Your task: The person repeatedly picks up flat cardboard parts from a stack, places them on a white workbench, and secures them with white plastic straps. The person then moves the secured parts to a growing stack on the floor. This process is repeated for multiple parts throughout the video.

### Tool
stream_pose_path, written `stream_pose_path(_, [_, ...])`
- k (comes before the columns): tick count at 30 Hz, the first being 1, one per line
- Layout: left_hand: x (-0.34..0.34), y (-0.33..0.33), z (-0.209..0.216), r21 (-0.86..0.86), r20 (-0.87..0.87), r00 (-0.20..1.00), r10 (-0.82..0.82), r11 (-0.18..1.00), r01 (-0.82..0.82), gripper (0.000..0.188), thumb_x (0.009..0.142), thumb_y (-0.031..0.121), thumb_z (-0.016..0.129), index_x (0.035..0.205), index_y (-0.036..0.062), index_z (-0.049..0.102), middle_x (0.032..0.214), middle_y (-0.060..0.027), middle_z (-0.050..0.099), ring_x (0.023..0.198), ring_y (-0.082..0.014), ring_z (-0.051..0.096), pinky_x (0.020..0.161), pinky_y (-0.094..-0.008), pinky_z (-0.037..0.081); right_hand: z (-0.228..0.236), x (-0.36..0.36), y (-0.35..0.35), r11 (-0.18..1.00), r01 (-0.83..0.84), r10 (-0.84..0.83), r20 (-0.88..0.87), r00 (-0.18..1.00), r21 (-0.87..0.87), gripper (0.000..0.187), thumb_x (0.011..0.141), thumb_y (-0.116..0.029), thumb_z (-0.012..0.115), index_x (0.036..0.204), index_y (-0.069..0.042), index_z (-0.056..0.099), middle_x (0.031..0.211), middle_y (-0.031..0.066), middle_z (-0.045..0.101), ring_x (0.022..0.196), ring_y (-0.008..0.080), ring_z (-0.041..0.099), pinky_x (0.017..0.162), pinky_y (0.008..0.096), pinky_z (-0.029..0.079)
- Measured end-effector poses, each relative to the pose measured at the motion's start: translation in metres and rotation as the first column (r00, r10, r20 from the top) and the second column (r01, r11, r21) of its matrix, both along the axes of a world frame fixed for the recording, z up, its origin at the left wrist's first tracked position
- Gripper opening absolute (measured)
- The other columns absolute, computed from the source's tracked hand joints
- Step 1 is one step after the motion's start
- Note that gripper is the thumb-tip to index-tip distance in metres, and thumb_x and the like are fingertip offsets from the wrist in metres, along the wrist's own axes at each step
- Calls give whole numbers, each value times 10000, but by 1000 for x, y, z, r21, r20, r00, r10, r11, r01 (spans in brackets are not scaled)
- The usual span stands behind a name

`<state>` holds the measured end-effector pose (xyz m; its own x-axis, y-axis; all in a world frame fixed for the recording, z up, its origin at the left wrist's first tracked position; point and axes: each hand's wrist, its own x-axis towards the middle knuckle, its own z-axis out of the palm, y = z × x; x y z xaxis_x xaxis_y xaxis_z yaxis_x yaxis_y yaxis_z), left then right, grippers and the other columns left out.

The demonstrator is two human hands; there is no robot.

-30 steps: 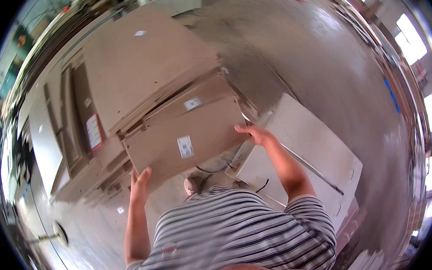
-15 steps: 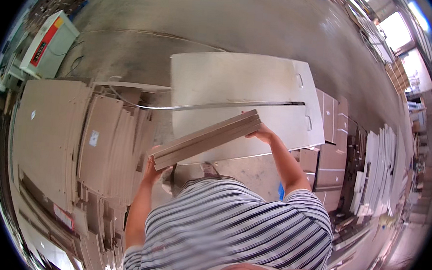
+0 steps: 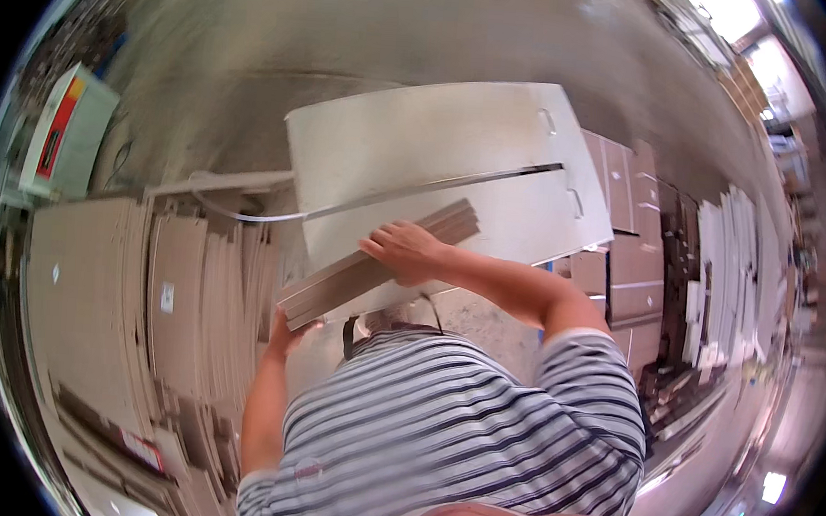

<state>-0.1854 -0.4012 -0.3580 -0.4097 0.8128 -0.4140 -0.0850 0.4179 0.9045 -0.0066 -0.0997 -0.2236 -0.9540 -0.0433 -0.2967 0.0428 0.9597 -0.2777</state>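
Observation:
A stack of long, narrow brown boards [image 3: 338, 285] lies slantwise before me, its far right end over the pale worktable [image 3: 382, 152]. My left hand [image 3: 289, 334] is closed around the near left end, its fingers partly hidden by the boards. Across the middle of the stack, my right hand [image 3: 404, 250] reaches over from the right. Its fingers bend over the far long edge, and the thumb side is out of sight. The board ends at the far right look slightly staggered.
A white strap [image 3: 250, 217] runs to the table's left side. Tall brown panels [image 3: 85, 285] stand at the left. Strapped brown bundles [image 3: 637, 281] and white panels [image 3: 726, 277] stand at the right. A white and red machine [image 3: 66, 137] is at the far left.
My right hand has left the far right end of the stack and now lies over its middle. The left hand still holds the near end. The view has turned slightly.

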Motion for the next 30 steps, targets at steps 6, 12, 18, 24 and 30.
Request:
stream_pose_path(6, [-40,20,36,143,203,974,102,981,-133,864,646,51,836,1364,51,355,1245,-84,532,1166,-202,526,896,-339,501,28,-11,30,931,241,-224,90,970,-273,844,496,-215,825,1227,-43,442,1078,181,582,1044,359,559,832,413,456])
stream_pose_path(12, [-56,95,131,522,320,944,-75,846,-110,850,818,547,653,1425,55,315,1220,-68,550,1146,-209,529,979,-385,435,17,37,40,301,614,-544,397,739,-729,895,466,-96,826,1272,-23,443,1097,183,590,1030,297,567,843,387,473])
stream_pose_path(18, [91,144,70,180,840,543,-7,947,-267,459,962,375,506,1326,100,449,1241,-32,550,1175,-242,494,1006,-432,383,8,98,86,-65,628,-717,474,511,-775,803,480,-31,811,1211,0,480,1084,171,591,1035,274,559,826,376,481])
stream_pose_path(24, [196,283,3,176,736,640,-221,975,135,308,1005,295,474,1264,127,469,1233,-10,542,1154,-171,475,980,-421,387,-33,210,167,-297,594,-822,517,239,-748,698,498,-29,783,1147,2,529,1043,161,600,1017,278,560,820,386,469])
stream_pose_path(30, [286,411,-2,-16,556,813,-173,976,219,302,1020,289,422,1245,91,463,1177,-17,528,1099,-166,492,931,-439,432,-52,292,280,-390,605,-831,549,94,-694,712,523,-60,768,1181,17,508,1028,172,601,1037,278,548,884,397,431])
